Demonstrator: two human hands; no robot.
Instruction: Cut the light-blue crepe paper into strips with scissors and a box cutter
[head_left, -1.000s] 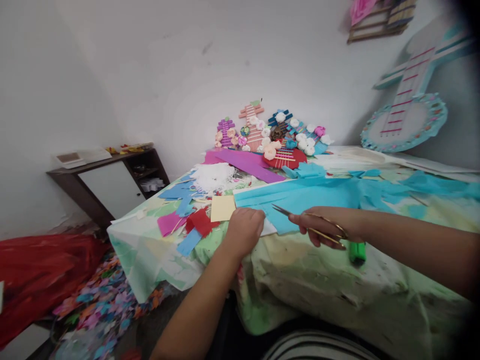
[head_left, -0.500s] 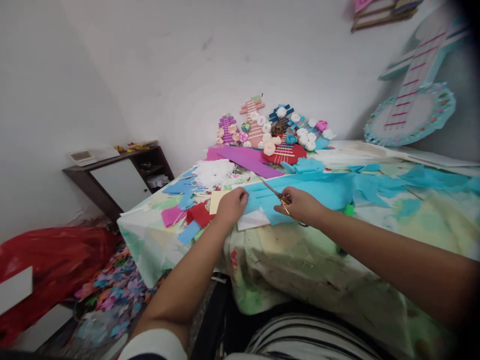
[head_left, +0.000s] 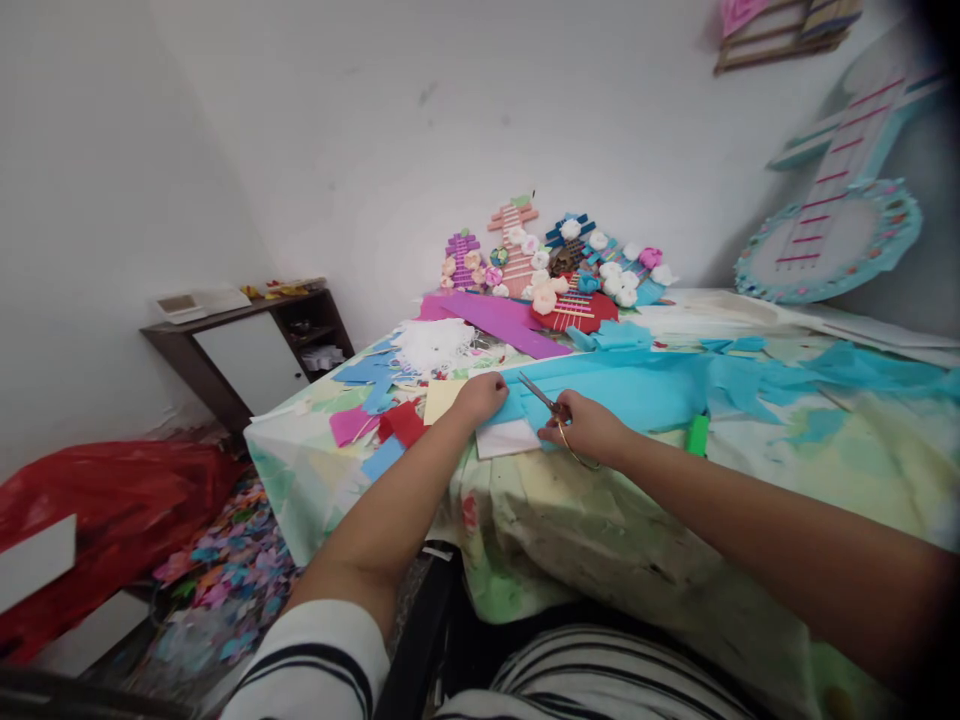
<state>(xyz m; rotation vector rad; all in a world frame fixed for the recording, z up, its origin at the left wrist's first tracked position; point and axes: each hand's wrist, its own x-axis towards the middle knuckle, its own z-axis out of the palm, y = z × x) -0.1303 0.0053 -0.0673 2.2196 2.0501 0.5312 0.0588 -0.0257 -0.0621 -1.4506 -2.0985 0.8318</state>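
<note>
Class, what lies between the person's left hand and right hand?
In the head view, blue paper and the blades of the scissors lie between the left hand and the right hand, which holds the scissors.

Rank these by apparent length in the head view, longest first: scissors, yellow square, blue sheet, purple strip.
1. Blue sheet
2. Purple strip; farther back, so true size unsure
3. Scissors, partly covered by the right hand
4. Yellow square, partly covered by the left hand

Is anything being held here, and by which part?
The right hand holds the scissors by their handles. The left hand is at the blue sheet; whether it grips it is unclear.
</note>
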